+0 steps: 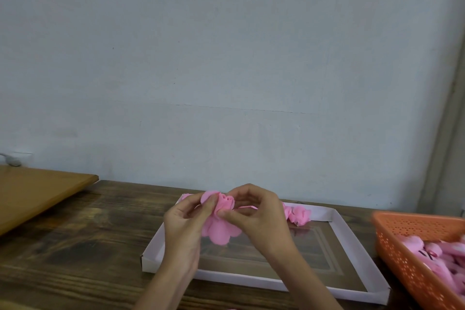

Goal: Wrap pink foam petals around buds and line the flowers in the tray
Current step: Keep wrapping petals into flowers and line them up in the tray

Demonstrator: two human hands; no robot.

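Head view: left hand (185,221) and right hand (254,216) pinch a pink foam flower (221,230) above the white tray (352,241).
Soft scalloped petals (219,234) hang below a rolled bud (226,202), and curled fingers grip both sides. The shallow cardboard tray sits on a dark wooden table (88,246). Finished flowers (298,214) at its far rim are partly hidden behind the right hand. A perforated orange basket (392,239) of blurred pink pieces is cut off at right.

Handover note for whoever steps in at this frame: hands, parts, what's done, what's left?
Left hand and right hand both pinch the half-wrapped pink flower above the tray.
Done: a few finished flowers line the tray's far edge.
Left: finish this wrap, set it in the row, then carry on with pink pieces from the orange basket at right.
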